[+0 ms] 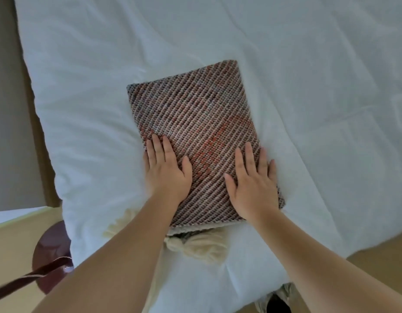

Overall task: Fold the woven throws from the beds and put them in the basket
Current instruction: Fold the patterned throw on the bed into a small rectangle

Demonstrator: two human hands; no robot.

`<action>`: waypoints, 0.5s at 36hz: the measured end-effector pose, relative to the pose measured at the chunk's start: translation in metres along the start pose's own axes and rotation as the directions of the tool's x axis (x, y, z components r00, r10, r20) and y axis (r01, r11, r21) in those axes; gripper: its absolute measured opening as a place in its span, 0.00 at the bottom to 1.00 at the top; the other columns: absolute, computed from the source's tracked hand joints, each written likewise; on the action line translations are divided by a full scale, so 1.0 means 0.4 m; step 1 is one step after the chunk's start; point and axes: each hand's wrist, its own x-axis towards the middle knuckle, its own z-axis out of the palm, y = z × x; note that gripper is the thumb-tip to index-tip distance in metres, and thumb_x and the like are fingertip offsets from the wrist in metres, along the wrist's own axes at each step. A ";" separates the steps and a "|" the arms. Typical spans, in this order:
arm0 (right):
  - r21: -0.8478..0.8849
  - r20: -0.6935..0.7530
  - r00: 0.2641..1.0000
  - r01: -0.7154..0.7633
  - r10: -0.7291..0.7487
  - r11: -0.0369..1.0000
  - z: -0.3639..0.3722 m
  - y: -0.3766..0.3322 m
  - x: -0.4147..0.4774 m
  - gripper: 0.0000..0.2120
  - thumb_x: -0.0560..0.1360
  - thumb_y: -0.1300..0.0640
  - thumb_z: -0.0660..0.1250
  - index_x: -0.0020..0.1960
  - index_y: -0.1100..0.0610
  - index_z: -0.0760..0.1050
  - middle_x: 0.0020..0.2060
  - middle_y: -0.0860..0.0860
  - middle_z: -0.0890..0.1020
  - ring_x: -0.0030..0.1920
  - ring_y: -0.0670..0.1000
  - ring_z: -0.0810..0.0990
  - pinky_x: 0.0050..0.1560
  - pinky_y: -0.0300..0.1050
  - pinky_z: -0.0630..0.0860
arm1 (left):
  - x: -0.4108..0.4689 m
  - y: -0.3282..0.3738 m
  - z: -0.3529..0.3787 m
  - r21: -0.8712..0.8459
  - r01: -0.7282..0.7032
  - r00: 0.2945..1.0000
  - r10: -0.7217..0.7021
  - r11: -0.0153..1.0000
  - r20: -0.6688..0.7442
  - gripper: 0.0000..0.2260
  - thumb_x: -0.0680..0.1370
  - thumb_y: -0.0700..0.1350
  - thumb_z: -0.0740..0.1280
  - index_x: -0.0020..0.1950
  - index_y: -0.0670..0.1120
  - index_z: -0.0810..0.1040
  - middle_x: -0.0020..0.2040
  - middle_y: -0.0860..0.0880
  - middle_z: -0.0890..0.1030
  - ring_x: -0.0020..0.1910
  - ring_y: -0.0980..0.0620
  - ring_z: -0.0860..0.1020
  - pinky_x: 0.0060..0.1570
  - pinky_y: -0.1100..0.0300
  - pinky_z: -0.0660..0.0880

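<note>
A woven throw (pixel 195 118) in brown, red and grey stripes lies folded into a thick rectangle on the white bed (pixel 308 64). Cream tassels (pixel 200 245) stick out from under its near edge. My left hand (pixel 166 170) lies flat on the near left part of the throw, fingers together and partly over its left edge. My right hand (pixel 254 181) lies flat on the near right part, fingers slightly spread. Neither hand grips the fabric. No basket is in view.
The bed's left edge runs beside a beige wall and floor strip (pixel 6 109). A dark red round object with a strap (pixel 51 256) sits at the lower left on tan flooring. Tan floor (pixel 380 256) shows at the lower right past the bed's corner.
</note>
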 end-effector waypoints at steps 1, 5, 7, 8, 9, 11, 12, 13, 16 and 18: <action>0.008 0.010 1.000 -0.020 0.020 1.000 0.014 0.019 -0.011 0.33 0.79 0.38 0.40 0.79 0.54 0.43 0.79 0.53 0.48 0.77 0.63 0.48 0.75 0.63 0.48 | 0.000 0.000 0.006 -0.004 -0.001 1.000 0.001 1.000 -0.004 0.33 0.78 0.58 0.42 0.78 0.42 0.41 0.78 0.41 0.43 0.77 0.44 0.41 0.75 0.50 0.40; 0.070 0.017 1.000 -0.016 0.015 0.997 0.033 0.045 -0.025 0.33 0.79 0.39 0.38 0.79 0.54 0.40 0.79 0.54 0.46 0.77 0.62 0.47 0.76 0.60 0.47 | -0.004 0.002 0.012 -0.036 -0.014 1.000 0.013 0.999 -0.023 0.32 0.79 0.58 0.43 0.78 0.42 0.42 0.78 0.42 0.43 0.77 0.45 0.41 0.75 0.50 0.40; 0.124 -0.010 1.000 0.002 -0.001 0.992 0.014 0.040 -0.020 0.34 0.79 0.38 0.39 0.79 0.55 0.40 0.79 0.56 0.45 0.78 0.61 0.46 0.76 0.57 0.46 | -0.004 0.000 -0.007 -0.104 -0.025 0.999 0.021 0.994 -0.045 0.32 0.79 0.59 0.46 0.78 0.43 0.43 0.78 0.43 0.43 0.77 0.46 0.41 0.75 0.50 0.41; 0.176 -0.028 1.000 0.001 0.004 0.984 -0.003 0.038 -0.015 0.34 0.79 0.38 0.40 0.79 0.56 0.41 0.78 0.57 0.45 0.78 0.60 0.47 0.77 0.56 0.47 | -0.004 -0.002 -0.023 -0.163 -0.010 0.998 0.000 0.987 -0.062 0.32 0.80 0.59 0.49 0.78 0.44 0.44 0.79 0.44 0.43 0.77 0.46 0.43 0.75 0.50 0.42; 0.253 -0.045 0.999 -0.010 0.022 0.967 -0.020 0.036 -0.004 0.35 0.80 0.38 0.43 0.79 0.56 0.41 0.78 0.58 0.46 0.78 0.59 0.49 0.77 0.55 0.49 | 0.000 -0.009 -0.039 -0.239 0.026 0.995 -0.048 0.971 -0.085 0.32 0.79 0.60 0.52 0.78 0.45 0.47 0.79 0.44 0.45 0.77 0.46 0.45 0.75 0.49 0.45; 0.443 -0.062 0.994 -0.052 0.088 0.895 -0.063 0.035 0.033 0.34 0.80 0.39 0.50 0.79 0.55 0.45 0.77 0.57 0.54 0.76 0.57 0.57 0.74 0.54 0.58 | 0.019 -0.028 -0.071 -0.431 0.161 0.972 -0.218 0.888 -0.086 0.34 0.77 0.61 0.58 0.77 0.46 0.53 0.77 0.44 0.56 0.75 0.44 0.56 0.73 0.46 0.56; 0.520 -0.070 0.990 -0.066 0.119 0.852 -0.086 0.034 0.057 0.33 0.80 0.40 0.53 0.78 0.55 0.48 0.75 0.56 0.61 0.74 0.57 0.62 0.71 0.53 0.63 | 0.032 -0.037 -0.090 -0.516 0.236 0.951 -0.304 0.823 -0.052 0.34 0.75 0.62 0.60 0.75 0.45 0.57 0.73 0.43 0.63 0.71 0.42 0.64 0.69 0.44 0.63; 0.580 -0.069 0.987 -0.080 0.146 0.811 -0.108 0.032 0.084 0.31 0.80 0.41 0.56 0.77 0.55 0.53 0.72 0.55 0.67 0.70 0.56 0.68 0.67 0.52 0.66 | 0.047 -0.046 -0.104 -0.569 0.293 0.933 -0.360 0.768 -0.005 0.34 0.73 0.63 0.62 0.72 0.44 0.61 0.68 0.45 0.70 0.66 0.43 0.70 0.64 0.45 0.69; 0.716 0.036 0.976 -0.177 0.217 0.676 -0.157 0.024 0.162 0.24 0.78 0.43 0.61 0.70 0.53 0.66 0.62 0.52 0.77 0.59 0.54 0.77 0.58 0.46 0.71 | 0.076 -0.066 -0.133 -0.654 0.411 0.903 -0.381 0.635 0.198 0.31 0.71 0.62 0.68 0.65 0.44 0.70 0.55 0.50 0.77 0.51 0.46 0.77 0.53 0.52 0.75; 0.785 0.108 0.965 -0.231 0.240 0.575 -0.175 0.023 0.201 0.23 0.76 0.41 0.64 0.65 0.52 0.72 0.56 0.50 0.80 0.52 0.51 0.80 0.54 0.45 0.74 | 0.080 -0.075 -0.138 -0.750 0.473 0.878 -0.317 0.462 0.359 0.28 0.69 0.61 0.72 0.62 0.45 0.76 0.53 0.49 0.81 0.49 0.47 0.80 0.54 0.50 0.77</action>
